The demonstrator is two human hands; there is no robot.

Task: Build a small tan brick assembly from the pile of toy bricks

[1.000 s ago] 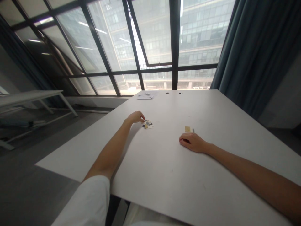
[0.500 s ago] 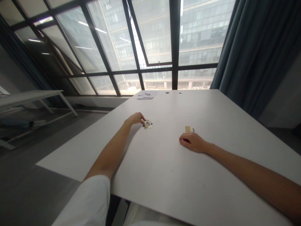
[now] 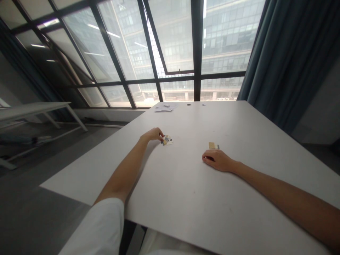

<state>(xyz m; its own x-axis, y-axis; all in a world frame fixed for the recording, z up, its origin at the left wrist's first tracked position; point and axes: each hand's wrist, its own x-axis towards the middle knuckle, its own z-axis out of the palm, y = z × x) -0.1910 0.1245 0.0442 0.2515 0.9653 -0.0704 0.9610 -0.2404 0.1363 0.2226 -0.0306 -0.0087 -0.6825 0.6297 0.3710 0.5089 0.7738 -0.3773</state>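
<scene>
My left hand (image 3: 154, 134) reaches out over the table, its fingers bent down and closed at the left edge of a small heap of flat pieces (image 3: 168, 140). These pieces are white, yellow, grey and dark, and they overlap. Whatever is between those fingertips is too small to make out. My right hand (image 3: 216, 160) rests loosely curled on the tabletop, with nothing visible in it. Just beyond its knuckles lies a small flat block of yellowish pieces (image 3: 211, 145) in neat rows, with a grey and white part at its right end.
Both arms lie over a large white table (image 3: 172, 184). Papers (image 3: 164, 109) lie at its far left corner, with a dark round spot (image 3: 188, 105) and a small dark item (image 3: 203, 105) along the far edge. Beyond are windows, a blue curtain (image 3: 276, 53) and another table (image 3: 34, 108).
My left fingers have shifted very slightly at the edge of the heap. My right hand and the block of pieces have stayed in place.
</scene>
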